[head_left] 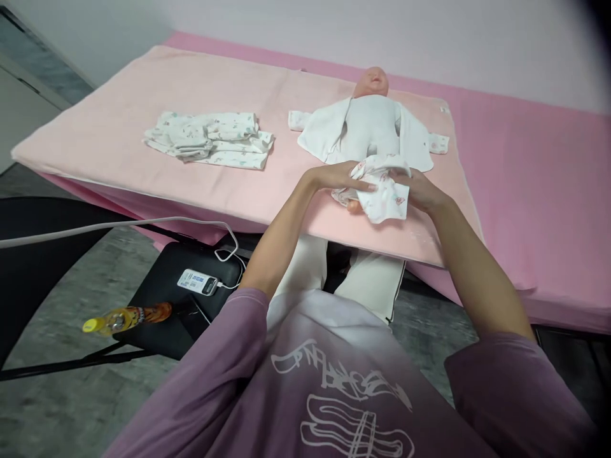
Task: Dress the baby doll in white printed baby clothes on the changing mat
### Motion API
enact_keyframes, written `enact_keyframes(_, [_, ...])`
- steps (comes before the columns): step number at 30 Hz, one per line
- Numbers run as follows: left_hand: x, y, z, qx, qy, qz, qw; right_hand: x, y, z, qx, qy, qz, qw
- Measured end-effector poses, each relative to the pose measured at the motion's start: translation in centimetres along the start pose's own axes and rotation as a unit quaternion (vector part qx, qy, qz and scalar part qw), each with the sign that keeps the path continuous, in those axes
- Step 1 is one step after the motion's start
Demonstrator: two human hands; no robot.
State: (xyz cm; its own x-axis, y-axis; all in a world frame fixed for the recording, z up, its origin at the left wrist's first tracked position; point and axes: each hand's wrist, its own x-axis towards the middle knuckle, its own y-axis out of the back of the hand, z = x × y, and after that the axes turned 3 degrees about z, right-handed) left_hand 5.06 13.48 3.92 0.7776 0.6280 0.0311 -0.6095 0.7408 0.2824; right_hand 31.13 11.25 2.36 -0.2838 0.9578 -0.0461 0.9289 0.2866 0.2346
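A baby doll (371, 83) lies on its back on the pink padded table, a white open garment (324, 130) spread under and around its white-covered body. At the doll's legs, my left hand (341, 177) and my right hand (417, 189) hold a white printed cloth garment (386, 194) between them. My left hand grips its left side, fingers over the fabric. The fingers of my right hand are partly hidden behind the cloth at its right side. A doll's foot (353, 206) shows below the fabric.
Folded white patterned clothes (207, 138) lie left of the doll on the pink table mat (229, 83). Below the table's front edge, a black chair (165, 273) holds a phone (198, 282) with a white cable and a yellow-capped bottle (126, 318).
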Motion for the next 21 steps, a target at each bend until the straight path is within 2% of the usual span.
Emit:
enact_keyframes(3, [0.1, -0.5, -0.2, -0.035, -0.017, 0.035, 0.999, -0.3, -0.8, -0.5, -0.030, -0.006, 0.018, 0.999])
enact_keyframes(8, [0.3, -1.1, -1.2, -0.085, -0.039, 0.092, 0.991, -0.7, 0.1, -1.8, -0.076, -0.035, -0.064, 0.994])
enact_keyframes(11, [0.5, -0.8, -1.6, -0.077, -0.012, 0.084, 0.993, -0.5, 0.6, -1.6, -0.043, -0.035, -0.084, 0.995])
enact_keyframes(16, [0.6, -0.4, -1.3, -0.061, 0.004, 0.035, 0.998, 0.5, 0.0, 0.5, 0.046, 0.004, -0.025, 0.999])
enact_keyframes(18, [0.5, -0.7, -0.9, -0.060, -0.001, 0.027, 0.998, 0.6, -0.1, 1.2, 0.049, 0.003, -0.013, 0.999])
enact_keyframes(21, [0.5, -1.0, -0.7, -0.075, -0.026, 0.045, 0.996, 0.4, 0.4, 1.7, 0.021, 0.001, -0.020, 1.000])
